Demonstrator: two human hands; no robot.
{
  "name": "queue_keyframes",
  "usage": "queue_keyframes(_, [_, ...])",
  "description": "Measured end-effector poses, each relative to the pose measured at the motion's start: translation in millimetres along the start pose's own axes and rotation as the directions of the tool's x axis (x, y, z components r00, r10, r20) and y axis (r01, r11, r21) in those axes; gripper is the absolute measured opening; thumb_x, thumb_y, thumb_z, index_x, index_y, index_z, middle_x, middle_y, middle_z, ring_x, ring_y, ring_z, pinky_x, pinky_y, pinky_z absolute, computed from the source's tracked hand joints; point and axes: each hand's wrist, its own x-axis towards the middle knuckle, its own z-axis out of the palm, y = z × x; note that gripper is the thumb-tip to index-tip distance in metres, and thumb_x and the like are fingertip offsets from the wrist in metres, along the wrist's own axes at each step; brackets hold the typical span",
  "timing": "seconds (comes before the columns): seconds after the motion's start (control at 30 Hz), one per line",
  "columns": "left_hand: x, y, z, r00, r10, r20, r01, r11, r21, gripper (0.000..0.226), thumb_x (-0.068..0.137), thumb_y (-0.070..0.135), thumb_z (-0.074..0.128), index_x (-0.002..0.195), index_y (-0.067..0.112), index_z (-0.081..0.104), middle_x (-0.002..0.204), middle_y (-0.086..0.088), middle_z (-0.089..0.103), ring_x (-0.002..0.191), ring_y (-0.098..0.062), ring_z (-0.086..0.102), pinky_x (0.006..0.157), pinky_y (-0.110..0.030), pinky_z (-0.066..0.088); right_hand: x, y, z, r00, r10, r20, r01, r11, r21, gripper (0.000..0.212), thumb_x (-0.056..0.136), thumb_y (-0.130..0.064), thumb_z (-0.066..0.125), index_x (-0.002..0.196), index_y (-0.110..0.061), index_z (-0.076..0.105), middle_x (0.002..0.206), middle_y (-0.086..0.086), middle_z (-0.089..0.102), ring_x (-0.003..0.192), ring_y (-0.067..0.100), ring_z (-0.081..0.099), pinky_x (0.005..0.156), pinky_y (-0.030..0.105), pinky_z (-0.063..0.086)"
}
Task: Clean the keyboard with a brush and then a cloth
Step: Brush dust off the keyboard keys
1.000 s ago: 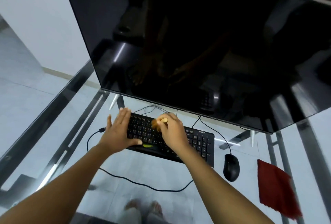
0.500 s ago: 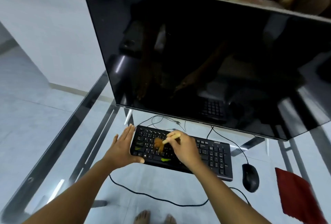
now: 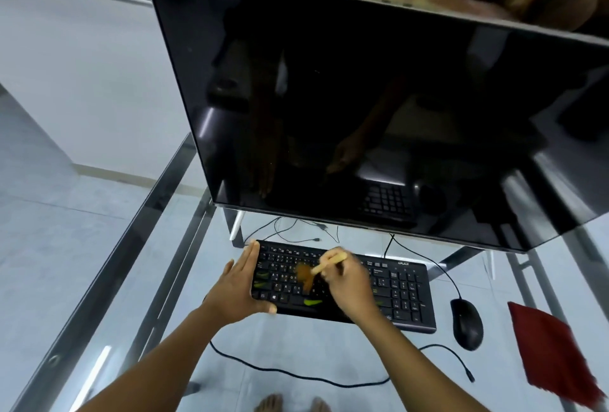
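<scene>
Your right hand (image 3: 349, 283) grips the wooden-handled brush (image 3: 316, 271), bristles (blurred) on the middle keys of the black keyboard (image 3: 402, 293) lying on the glass table (image 3: 158, 273) below the dark monitor (image 3: 379, 98). Your left hand (image 3: 239, 286) lies flat-fingered against the keyboard's left end. The red cloth (image 3: 547, 352) lies right of the mouse (image 3: 466, 322).

Cool, even light, shadows faint. The dark screen (image 3: 379, 98) dimly mirrors the room, with pale glare streaks; another lies by the table's (image 3: 108, 283) left edge. The brush (image 3: 315, 270) bristles blur. Wide-angle bending bows straight lines, and the cloth (image 3: 547, 352) smears.
</scene>
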Motion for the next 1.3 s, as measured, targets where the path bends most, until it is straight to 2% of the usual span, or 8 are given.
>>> queue_keyframes(0.3, [-2,-2,2,0.999,0.012,-0.049,-0.014,0.999,-0.052,0.144,0.052,0.066,0.079,0.150,0.021,-0.018,0.158,0.007,0.020,0.145,-0.011,0.017,0.119,-0.042,0.005,34,-32,10,0.994,-0.056,-0.093,0.063,0.995,0.077,0.013,0.095,-0.010,0.055,0.087,-0.015,0.065,0.082,-0.011,0.065,0.072,-0.007,0.063,0.063,0.008,0.044])
queue_keyframes(0.43, [-3,-1,2,0.997,0.019,-0.071,-0.022,0.999,-0.042,0.142,0.054,0.065,0.079,0.150,0.020,-0.015,0.153,0.005,0.032,0.142,-0.012,0.026,0.118,-0.039,0.008,37,-44,35,0.978,0.017,0.207,-0.034,0.996,0.079,0.010,0.096,-0.017,0.056,0.090,-0.020,0.064,0.083,-0.001,0.075,0.081,0.011,0.070,0.073,0.022,0.056])
queue_keyframes(0.53, [-2,-1,2,0.996,0.034,-0.083,-0.039,0.998,-0.055,0.142,0.054,0.064,0.079,0.150,0.021,-0.017,0.154,0.007,0.029,0.143,-0.011,0.024,0.118,-0.040,0.009,40,-46,43,0.999,0.006,-0.045,-0.003,0.997,0.072,0.017,0.094,-0.014,0.055,0.086,-0.026,0.064,0.092,-0.002,0.072,0.081,0.012,0.068,0.067,0.014,0.050])
queue_keyframes(0.77, [-3,-3,2,0.997,0.030,-0.074,-0.034,0.997,-0.064,0.146,0.049,0.080,0.070,0.150,0.020,-0.016,0.154,0.007,0.029,0.143,-0.012,0.025,0.119,-0.040,0.009,35,-47,42,0.995,-0.080,-0.063,0.083,0.995,0.057,0.020,0.094,-0.011,0.056,0.082,-0.025,0.064,0.091,-0.008,0.067,0.074,-0.005,0.064,0.064,0.008,0.047])
queue_keyframes(0.9, [-3,-4,2,0.996,0.030,-0.086,-0.035,0.998,-0.056,0.142,0.054,0.067,0.078,0.150,0.019,-0.015,0.152,0.007,0.033,0.141,-0.012,0.027,0.120,-0.040,0.010,34,-38,27,0.962,-0.085,0.259,0.106,0.992,-0.067,0.014,0.095,-0.019,0.056,0.090,-0.025,0.068,0.086,-0.011,0.073,0.071,0.008,0.068,0.067,0.025,0.056])
queue_keyframes(1.0, [-2,-4,4,0.997,0.031,-0.077,-0.036,0.997,-0.063,0.143,0.054,0.065,0.079,0.150,0.021,-0.016,0.155,0.009,0.028,0.143,-0.009,0.022,0.120,-0.040,0.006,34,-26,6,0.991,-0.126,0.037,0.130,0.980,-0.148,0.014,0.095,-0.018,0.056,0.090,-0.022,0.068,0.094,-0.011,0.067,0.078,0.010,0.063,0.066,0.012,0.045])
queue_keyframes(1.13, [0,-8,5,0.998,0.025,-0.060,-0.027,0.999,-0.024,0.144,0.053,0.071,0.076,0.150,0.019,-0.016,0.158,0.005,0.020,0.145,-0.010,0.019,0.120,-0.039,0.005,13,-21,-5,0.936,-0.004,0.353,0.039,0.995,-0.091,0.012,0.096,-0.018,0.055,0.091,-0.022,0.064,0.081,-0.008,0.074,0.067,0.001,0.064,0.063,0.017,0.050])
queue_keyframes(1.3, [2,-6,6,0.998,0.038,-0.041,-0.036,0.998,0.056,0.143,0.056,0.071,0.074,0.146,0.019,-0.025,0.162,0.003,0.003,0.147,-0.012,0.011,0.120,-0.040,0.006,-13,-23,8,0.989,-0.067,0.128,0.061,0.997,0.057,0.010,0.093,-0.017,0.060,0.087,-0.023,0.066,0.073,-0.007,0.070,0.064,0.005,0.064,0.056,0.019,0.049])
